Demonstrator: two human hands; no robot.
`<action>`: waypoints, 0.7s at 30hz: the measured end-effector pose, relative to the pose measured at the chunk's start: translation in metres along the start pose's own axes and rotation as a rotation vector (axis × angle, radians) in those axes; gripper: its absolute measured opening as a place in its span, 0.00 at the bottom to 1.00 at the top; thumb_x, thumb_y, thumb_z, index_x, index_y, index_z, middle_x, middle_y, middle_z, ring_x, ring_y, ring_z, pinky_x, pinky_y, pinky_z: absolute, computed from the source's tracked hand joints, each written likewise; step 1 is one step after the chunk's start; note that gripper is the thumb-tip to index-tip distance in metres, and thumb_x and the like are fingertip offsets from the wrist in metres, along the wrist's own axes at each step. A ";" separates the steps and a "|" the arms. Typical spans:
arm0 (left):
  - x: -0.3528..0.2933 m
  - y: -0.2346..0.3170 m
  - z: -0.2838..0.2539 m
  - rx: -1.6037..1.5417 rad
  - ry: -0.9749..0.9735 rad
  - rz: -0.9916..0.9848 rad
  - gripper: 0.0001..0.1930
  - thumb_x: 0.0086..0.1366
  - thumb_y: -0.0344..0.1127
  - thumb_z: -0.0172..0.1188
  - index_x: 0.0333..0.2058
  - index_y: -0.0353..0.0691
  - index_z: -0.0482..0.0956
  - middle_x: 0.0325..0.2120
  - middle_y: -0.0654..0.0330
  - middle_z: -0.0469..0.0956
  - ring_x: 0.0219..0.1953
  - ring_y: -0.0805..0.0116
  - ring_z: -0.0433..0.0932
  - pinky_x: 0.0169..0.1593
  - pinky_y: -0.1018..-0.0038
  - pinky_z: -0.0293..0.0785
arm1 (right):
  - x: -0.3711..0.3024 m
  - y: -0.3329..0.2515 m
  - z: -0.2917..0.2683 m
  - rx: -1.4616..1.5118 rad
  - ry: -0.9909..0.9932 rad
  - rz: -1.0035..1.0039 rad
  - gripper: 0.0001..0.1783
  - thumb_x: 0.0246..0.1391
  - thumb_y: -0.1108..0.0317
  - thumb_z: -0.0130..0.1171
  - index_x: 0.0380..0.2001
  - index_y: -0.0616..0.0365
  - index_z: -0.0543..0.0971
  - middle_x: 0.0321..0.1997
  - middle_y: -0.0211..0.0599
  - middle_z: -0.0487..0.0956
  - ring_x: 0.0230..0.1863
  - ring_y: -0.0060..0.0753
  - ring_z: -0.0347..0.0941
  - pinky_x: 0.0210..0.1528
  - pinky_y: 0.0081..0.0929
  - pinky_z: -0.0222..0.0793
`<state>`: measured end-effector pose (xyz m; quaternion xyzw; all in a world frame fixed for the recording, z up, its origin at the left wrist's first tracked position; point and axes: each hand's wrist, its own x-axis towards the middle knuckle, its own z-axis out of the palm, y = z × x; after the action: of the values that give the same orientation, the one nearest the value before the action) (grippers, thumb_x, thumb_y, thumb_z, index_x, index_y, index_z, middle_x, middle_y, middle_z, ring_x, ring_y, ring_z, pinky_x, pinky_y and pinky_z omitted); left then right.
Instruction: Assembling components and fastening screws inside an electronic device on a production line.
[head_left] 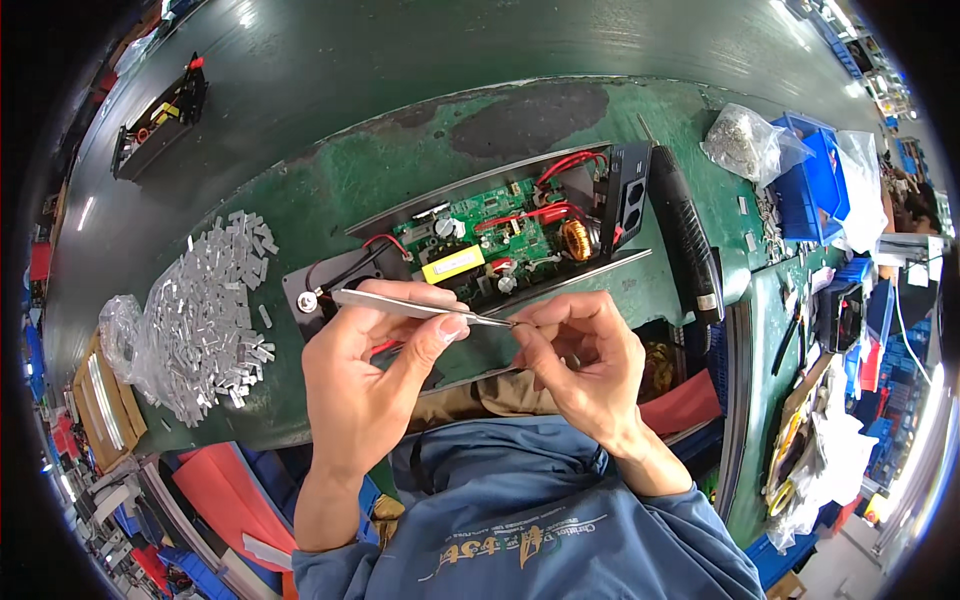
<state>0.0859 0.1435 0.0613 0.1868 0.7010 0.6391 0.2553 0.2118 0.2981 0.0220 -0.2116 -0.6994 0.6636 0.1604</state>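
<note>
"What does each hand have?"

"The left hand (365, 375) has a narrow grip on slim metal tweezers (385, 303), thumb on the near side. The right hand (590, 370) has its thumb and forefinger drawn close at the tweezers' points; whether they pinch the points or some tiny piece, I cannot tell."

"How do the tweezers lie?"

"Their long axis runs left to right across the person's front, points toward the right fingertips. So the right hand is the nearer one to the points, while the left covers the middle of the shank."

"And the circuit board (492, 207)?"

"Just beyond both hands, inside a dark metal chassis (600, 268) on the green desk (330, 180). The chassis slants, its right end farther from the person. The left hand overlaps its near left corner in view; I can't tell if they touch. The yellow block (452, 265) sits beyond the left thumb, the copper coil (576, 240) beyond the right fingers."

"Anything beside it?"

"A black power screwdriver (685, 230) on the right, loose silvery metal pieces (205, 310) well to the left."
</note>
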 end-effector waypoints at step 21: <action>0.003 -0.001 -0.002 0.036 -0.015 -0.024 0.12 0.66 0.28 0.67 0.44 0.26 0.78 0.36 0.51 0.85 0.38 0.66 0.85 0.46 0.72 0.82 | 0.003 0.004 -0.005 -0.117 -0.097 -0.077 0.10 0.60 0.82 0.62 0.43 0.63 0.74 0.40 0.36 0.81 0.33 0.20 0.80 0.30 0.15 0.75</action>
<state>0.0826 0.1435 0.0598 0.1877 0.7126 0.6221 0.2646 0.2120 0.3041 0.0178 -0.1611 -0.7514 0.6246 0.1389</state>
